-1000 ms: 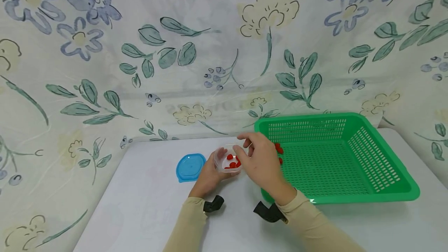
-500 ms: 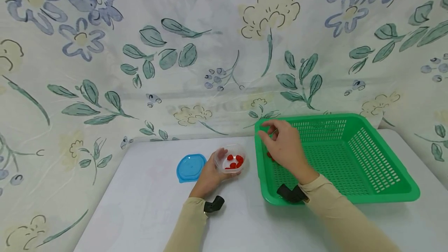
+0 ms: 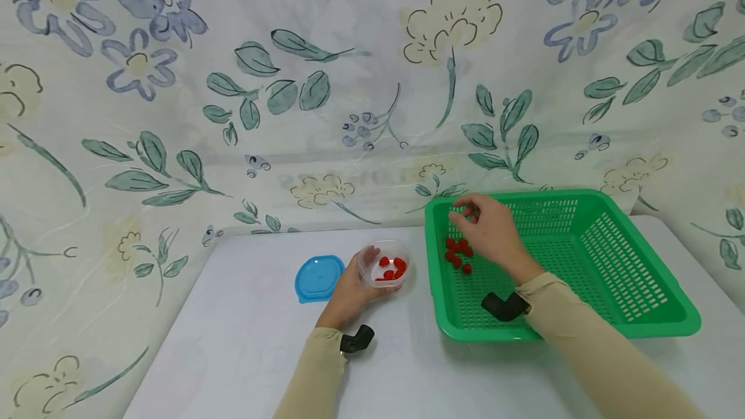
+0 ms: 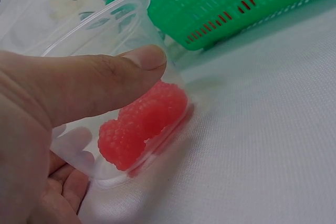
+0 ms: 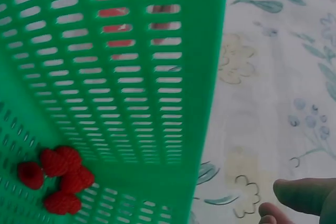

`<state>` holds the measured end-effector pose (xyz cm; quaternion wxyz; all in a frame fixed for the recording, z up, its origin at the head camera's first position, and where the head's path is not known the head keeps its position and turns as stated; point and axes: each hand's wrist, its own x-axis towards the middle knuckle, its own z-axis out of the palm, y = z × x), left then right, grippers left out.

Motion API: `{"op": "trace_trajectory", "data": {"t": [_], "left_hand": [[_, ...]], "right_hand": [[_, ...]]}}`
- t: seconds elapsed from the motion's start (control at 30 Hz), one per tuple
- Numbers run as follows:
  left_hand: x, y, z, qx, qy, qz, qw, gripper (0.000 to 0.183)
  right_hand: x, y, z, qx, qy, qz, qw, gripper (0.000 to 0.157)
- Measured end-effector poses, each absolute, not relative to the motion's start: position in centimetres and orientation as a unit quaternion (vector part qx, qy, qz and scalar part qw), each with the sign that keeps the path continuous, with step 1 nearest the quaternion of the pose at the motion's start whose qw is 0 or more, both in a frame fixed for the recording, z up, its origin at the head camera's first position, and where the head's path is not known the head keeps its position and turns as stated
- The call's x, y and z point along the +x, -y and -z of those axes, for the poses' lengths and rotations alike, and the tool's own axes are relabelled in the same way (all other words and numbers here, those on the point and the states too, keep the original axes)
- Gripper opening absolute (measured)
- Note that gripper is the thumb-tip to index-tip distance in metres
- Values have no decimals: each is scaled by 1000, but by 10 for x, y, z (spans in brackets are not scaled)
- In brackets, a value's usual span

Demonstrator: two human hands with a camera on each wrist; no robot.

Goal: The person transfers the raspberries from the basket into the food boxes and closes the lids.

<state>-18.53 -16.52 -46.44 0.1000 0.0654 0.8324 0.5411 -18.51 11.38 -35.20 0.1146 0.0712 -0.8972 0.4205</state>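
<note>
My left hand (image 3: 349, 293) grips a clear plastic tub (image 4: 131, 32), thumb along the near wall and fingers behind it. Several red raspberries (image 4: 152, 114) lie in the bottom of the tub, which tilts in the left wrist view. Over the left part of a green slotted basket (image 3: 433, 283) hovers my right hand (image 3: 491, 228), its fingers loosely bent. Thumb and fingertips stand apart in the right wrist view, with nothing between them. Below that hand, more raspberries (image 5: 63, 161) sit in a cluster on the basket floor, near its left wall.
A blue lid (image 3: 319, 278) lies flat on the white table (image 3: 233, 328), left of the tub. Behind the table hangs a floral cloth (image 3: 372, 167). The basket's raised rim stands between the tub and the raspberries in the basket.
My right hand has moved from beside the tub to the right, over the basket, uncovering the raspberries in both. The left hand and tub have stayed in place.
</note>
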Motion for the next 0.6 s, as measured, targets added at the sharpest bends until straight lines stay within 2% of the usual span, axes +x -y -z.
{"op": "trace_trajectory", "data": {"t": [0.27,0.47,0.6], "left_hand": [[-184,166,465,64,-832,-543,96,99],[-185,165,466,60,-836,-537,98,99],[-185,165,465,61,-835,-537,99,99]], "right_hand": [[-194,-125,360,84,903,-417,57,28],[-201,-140,368,74,891,-448,-26,35],[-205,-152,374,57,888,-452,-57,40]]}}
